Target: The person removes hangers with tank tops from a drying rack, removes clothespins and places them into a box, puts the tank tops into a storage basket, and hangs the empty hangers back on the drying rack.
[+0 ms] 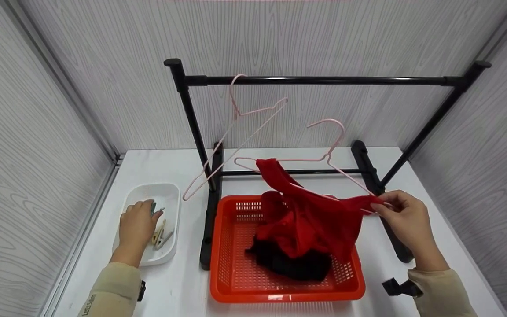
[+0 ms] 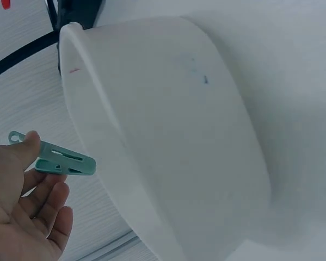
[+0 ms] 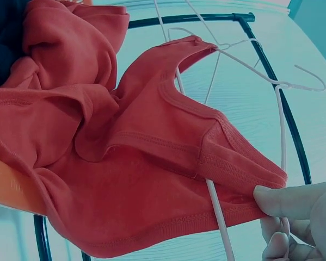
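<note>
Over the white tub [image 1: 177,207], my left hand [image 1: 137,224] pinches a teal clothespin [image 2: 65,157] between thumb and fingers. A few more clothespins [image 1: 159,233] lie inside the tub. On the other side, my right hand [image 1: 409,220] pinches one shoulder strap of a red tank top [image 1: 306,215] together with the end of a pink hanger [image 1: 339,143]. The other strap hangs near the hanger's far arm, and the hook points up, apart from the rack. The shirt's lower part is bunched in the red basket [image 1: 280,298].
A black garment [image 1: 293,266] lies in the basket under the red cloth. Behind stands a black rack with a horizontal bar [image 1: 324,80], and another pink hanger [image 1: 230,90] hangs bare near its left end. Wood-grain panels [image 1: 104,66] enclose the white table.
</note>
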Motion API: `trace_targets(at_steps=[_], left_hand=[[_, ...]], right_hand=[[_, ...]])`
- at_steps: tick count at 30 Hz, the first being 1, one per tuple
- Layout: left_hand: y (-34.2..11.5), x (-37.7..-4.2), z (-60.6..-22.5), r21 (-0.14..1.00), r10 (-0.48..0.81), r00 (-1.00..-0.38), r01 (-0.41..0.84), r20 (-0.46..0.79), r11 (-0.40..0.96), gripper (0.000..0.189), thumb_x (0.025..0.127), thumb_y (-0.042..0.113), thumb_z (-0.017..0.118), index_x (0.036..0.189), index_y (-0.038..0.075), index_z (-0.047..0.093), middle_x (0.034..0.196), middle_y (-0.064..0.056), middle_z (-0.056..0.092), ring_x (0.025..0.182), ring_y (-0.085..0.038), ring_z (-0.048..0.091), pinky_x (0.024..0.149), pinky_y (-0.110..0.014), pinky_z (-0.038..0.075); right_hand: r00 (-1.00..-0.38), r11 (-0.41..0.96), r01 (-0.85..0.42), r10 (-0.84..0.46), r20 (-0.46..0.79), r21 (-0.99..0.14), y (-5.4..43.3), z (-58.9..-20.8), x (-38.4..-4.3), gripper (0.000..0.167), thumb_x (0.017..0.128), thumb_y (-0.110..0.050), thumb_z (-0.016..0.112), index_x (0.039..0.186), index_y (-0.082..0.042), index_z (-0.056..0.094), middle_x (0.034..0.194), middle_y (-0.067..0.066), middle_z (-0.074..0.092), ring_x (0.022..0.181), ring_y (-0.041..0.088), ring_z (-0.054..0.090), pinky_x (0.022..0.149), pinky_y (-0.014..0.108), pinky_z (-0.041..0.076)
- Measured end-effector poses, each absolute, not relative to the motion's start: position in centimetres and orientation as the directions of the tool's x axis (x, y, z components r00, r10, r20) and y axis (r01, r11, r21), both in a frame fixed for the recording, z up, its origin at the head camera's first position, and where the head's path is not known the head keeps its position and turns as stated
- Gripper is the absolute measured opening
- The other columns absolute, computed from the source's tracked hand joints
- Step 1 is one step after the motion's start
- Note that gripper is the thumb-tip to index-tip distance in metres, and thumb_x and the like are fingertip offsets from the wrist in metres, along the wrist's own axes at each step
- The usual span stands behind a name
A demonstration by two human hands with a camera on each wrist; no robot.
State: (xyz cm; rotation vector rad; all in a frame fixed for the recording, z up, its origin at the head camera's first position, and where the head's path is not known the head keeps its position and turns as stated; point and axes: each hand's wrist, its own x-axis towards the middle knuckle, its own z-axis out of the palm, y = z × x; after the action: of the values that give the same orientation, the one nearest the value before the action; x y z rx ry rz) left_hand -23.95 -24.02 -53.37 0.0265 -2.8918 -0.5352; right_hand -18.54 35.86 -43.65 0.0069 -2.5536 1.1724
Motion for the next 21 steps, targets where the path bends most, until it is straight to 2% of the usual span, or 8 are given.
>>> trace_targets(at_steps=[12,21], left_hand=[[-24.8,-24.1,-56.0,0.319,-0.059,-0.998,-0.055,0.000,0.946,0.046,0.098,0.018,0.064,0.130,-0.012,0.054,0.119,-0.033,0.059,0.111,-0.050,0.054,0.093,-0.063,0.042],[-25.4,-23.9,-57.4,0.341,-0.057,-0.996,-0.076,-0.065,0.937,0.047,0.098,0.019,0.062,0.130,-0.014,0.054,0.116,-0.034,0.059,0.110,-0.052,0.054,0.092,-0.064,0.043]], right_hand=[[-0.936,0.661,-0.180,0.112,0.333,-0.729,36.0,-43.9,-18.6,0.013,0.090,-0.011,0.076,0.100,-0.003,0.072,0.095,0.010,0.071,0.081,0.009,0.065,0.071,0.014,0.054],[-0.941,0.656,-0.170,0.113,0.318,-0.736,36.1,-43.9,-18.5,0.015,0.091,-0.015,0.075,0.101,-0.004,0.072,0.095,0.010,0.071,0.081,0.010,0.065,0.072,0.014,0.054]])
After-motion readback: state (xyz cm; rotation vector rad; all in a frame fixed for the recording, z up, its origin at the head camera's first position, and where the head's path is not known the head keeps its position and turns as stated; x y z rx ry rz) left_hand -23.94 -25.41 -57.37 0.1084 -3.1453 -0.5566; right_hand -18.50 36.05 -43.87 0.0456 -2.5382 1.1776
